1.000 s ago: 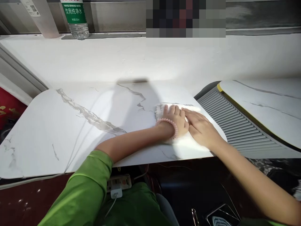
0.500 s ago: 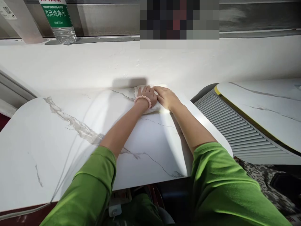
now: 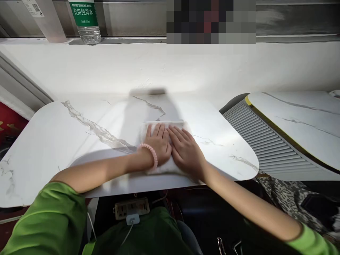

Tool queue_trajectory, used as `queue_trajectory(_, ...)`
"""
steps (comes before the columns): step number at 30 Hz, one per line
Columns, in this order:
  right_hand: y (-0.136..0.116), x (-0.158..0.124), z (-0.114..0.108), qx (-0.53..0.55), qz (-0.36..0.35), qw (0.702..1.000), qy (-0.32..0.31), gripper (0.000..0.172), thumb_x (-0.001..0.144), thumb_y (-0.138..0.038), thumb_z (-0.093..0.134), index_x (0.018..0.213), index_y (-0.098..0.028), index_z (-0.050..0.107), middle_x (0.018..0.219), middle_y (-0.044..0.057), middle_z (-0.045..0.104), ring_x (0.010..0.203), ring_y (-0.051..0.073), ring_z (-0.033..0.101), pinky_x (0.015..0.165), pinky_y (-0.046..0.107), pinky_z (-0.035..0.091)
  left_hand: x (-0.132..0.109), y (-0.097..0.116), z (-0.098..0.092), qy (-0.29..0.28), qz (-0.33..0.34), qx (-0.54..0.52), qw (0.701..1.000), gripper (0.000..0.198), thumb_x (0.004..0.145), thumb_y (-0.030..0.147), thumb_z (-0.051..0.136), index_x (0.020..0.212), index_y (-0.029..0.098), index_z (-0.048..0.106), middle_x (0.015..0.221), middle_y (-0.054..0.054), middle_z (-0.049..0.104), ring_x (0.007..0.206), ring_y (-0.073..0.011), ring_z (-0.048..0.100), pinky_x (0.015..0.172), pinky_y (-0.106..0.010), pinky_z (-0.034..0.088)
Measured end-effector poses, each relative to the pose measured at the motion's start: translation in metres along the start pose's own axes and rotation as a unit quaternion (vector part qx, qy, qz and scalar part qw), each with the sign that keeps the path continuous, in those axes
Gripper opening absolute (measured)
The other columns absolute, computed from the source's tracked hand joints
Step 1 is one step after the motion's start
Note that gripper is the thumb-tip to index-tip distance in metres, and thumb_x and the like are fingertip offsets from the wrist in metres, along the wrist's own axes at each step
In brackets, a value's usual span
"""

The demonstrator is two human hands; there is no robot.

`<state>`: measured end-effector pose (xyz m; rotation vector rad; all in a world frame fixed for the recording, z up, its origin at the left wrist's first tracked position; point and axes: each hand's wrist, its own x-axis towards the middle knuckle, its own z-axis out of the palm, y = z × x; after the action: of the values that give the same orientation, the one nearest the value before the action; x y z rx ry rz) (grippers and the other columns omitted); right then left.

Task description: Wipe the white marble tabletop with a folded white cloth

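Note:
A folded white cloth [image 3: 166, 168] lies flat on the marble-patterned white table [image 3: 106, 120], close to its front edge. Pressed on the cloth's left part is my left hand [image 3: 158, 143], fingers straight and slightly spread, with a pink beaded bracelet [image 3: 150, 150] round the wrist. My right hand [image 3: 187, 150] rests flat on the cloth's right part, its fingers stretched out and angled toward the left hand. The two hands touch or nearly touch at the thumbs. Both palms are hidden, and no fingers curl round the cloth.
A water bottle [image 3: 87, 26] and a frosted container [image 3: 50, 24] stand on the ledge behind. To the right is a second marble-patterned table [image 3: 300, 109] with a ribbed grey side [image 3: 265, 145]. Below the front edge hangs a power strip [image 3: 143, 206] with a white charger [image 3: 132, 219] plugged in.
Both hands have slid the cloth from the table's back edge, near the wall, toward me to the front. My elbows are now bent outward. The view has shifted slightly.

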<state>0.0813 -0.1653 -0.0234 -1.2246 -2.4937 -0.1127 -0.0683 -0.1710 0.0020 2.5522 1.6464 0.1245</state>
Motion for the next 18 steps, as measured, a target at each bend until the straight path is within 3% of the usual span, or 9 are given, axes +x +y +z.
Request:
queue_trajectory(4, -0.026, -0.030, -0.011, 0.014, -0.024, 1.000, 0.010, 0.054, 0.093, -0.023, 0.033, 0.143, -0.005, 0.044, 0.147, 0.017, 0.049, 0.140, 0.027, 0.040, 0.115, 0.049, 0.035, -0.038, 0.011, 0.003, 0.008, 0.025, 0.003, 1.000, 0.059, 0.096, 0.029, 0.033, 0.147, -0.001, 0.035, 0.157, -0.020, 0.031, 0.148, -0.0297, 0.022, 0.121, -0.054, 0.015)
queue_trajectory(7, -0.018, -0.022, -0.007, 0.035, -0.023, 0.999, 0.010, 0.054, 0.092, -0.023, 0.033, 0.141, -0.007, 0.047, 0.145, 0.017, 0.051, 0.139, 0.027, 0.043, 0.113, 0.050, 0.037, -0.032, 0.008, 0.002, 0.001, 0.018, 0.000, 1.000, 0.060, 0.096, 0.028, 0.032, 0.148, 0.000, 0.034, 0.157, -0.019, 0.030, 0.148, -0.0290, 0.021, 0.121, -0.053, 0.014)
queue_trajectory(11, 0.016, 0.024, 0.010, 0.059, -0.008, 0.998, 0.002, 0.053, 0.089, -0.023, 0.035, 0.138, -0.011, 0.051, 0.142, 0.017, 0.054, 0.135, 0.030, 0.047, 0.111, 0.054, 0.038, 0.015, -0.013, 0.000, -0.006, -0.007, -0.004, 1.000, 0.058, 0.096, 0.025, 0.029, 0.148, 0.000, 0.033, 0.157, -0.018, 0.030, 0.148, -0.0268, 0.023, 0.122, -0.050, 0.014)
queue_trajectory(15, 0.050, 0.090, 0.032, 0.065, 0.010, 0.998, 0.008, 0.053, 0.085, -0.019, 0.037, 0.134, -0.011, 0.054, 0.140, 0.016, 0.056, 0.132, 0.031, 0.049, 0.109, 0.053, 0.038, 0.079, -0.052, -0.003, 0.002, -0.029, -0.008, 1.000, 0.058, 0.097, 0.023, 0.026, 0.150, 0.001, 0.029, 0.158, -0.017, 0.028, 0.148, -0.0243, 0.022, 0.122, -0.048, 0.012)
queue_trajectory(18, 0.062, 0.136, 0.046, 0.073, 0.022, 0.997, 0.016, 0.052, 0.084, -0.017, 0.037, 0.132, -0.012, 0.055, 0.139, 0.015, 0.058, 0.130, 0.029, 0.051, 0.109, 0.049, 0.038, 0.113, -0.082, -0.005, 0.015, -0.063, -0.017, 0.998, 0.056, 0.097, 0.022, 0.024, 0.150, 0.002, 0.030, 0.158, -0.015, 0.030, 0.147, -0.0228, 0.024, 0.122, -0.047, 0.013)
